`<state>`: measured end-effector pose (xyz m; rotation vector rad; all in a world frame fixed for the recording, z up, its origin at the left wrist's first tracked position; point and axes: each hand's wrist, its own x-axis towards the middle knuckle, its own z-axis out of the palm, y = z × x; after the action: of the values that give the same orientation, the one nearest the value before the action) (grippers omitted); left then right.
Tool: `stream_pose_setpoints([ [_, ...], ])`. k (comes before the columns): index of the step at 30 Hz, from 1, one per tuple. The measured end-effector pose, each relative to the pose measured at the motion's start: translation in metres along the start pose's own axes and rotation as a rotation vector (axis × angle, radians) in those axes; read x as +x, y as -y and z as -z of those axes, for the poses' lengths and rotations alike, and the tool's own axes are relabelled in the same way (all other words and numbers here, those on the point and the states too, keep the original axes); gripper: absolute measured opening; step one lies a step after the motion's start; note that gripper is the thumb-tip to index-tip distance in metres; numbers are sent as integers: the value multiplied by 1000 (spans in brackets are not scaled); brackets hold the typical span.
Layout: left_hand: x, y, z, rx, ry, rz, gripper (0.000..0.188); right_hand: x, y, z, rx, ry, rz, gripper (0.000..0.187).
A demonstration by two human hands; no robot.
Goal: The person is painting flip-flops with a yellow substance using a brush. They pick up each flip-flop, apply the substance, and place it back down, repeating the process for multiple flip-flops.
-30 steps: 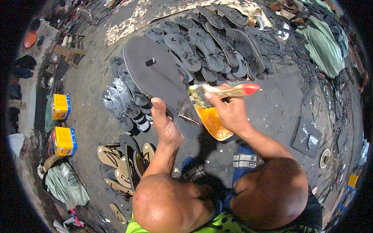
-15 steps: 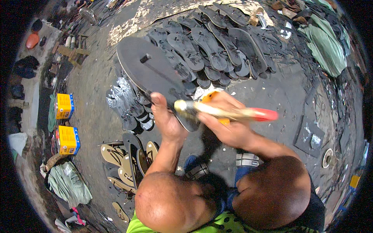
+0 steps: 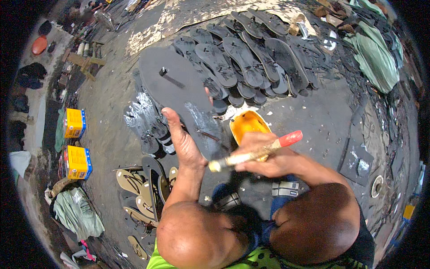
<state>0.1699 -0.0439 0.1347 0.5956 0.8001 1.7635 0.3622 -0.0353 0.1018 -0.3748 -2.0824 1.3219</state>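
Observation:
My left hand (image 3: 185, 145) grips a large black sandal sole (image 3: 172, 83) from beneath, its thumb along the near edge. The sole is tilted, with a small black strap plug standing up near its toe end. Glossy, whitish wet streaks cover its heel half. In my right hand (image 3: 268, 159) is a brush (image 3: 253, 155) with a pale handle and red end; its blurred tip lies just by the heel of the sole, and I cannot tell whether they touch. Behind that hand sits a cut-open white container (image 3: 250, 124) with orange-yellow liquid, partly hidden by my fingers.
Rows of black soles (image 3: 248, 62) lie on the dark floor ahead. Soles with shiny wet coats (image 3: 145, 116) are piled at left, near finished tan sandals (image 3: 130, 181). Two yellow boxes (image 3: 78, 162) stand further left. A green sack (image 3: 374, 56) lies far right.
The brush has swung off the heel, leftward end dropping toward me, and my right hand has shifted nearer. The liquid container shows more now. Wet streaks now show on the sole's heel half.

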Motion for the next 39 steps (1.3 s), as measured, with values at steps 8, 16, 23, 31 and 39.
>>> stream_pose_setpoints([
  [8,-35,52,14,413,110,-37,49,68,7,27,-308,-816,199,12],
  [16,-26,42,5,384,64,152,42,50,6,21,-133,-820,116,17],
  [23,-18,33,18,-47,78,436,63,56,-4,44,-164,-407,239,19],
  [31,34,37,8,25,-18,471,72,50,-55,49,-239,-358,38,16],
  [39,266,83,-14,72,-12,368,67,-15,-79,62,33,-527,-267,26],
])
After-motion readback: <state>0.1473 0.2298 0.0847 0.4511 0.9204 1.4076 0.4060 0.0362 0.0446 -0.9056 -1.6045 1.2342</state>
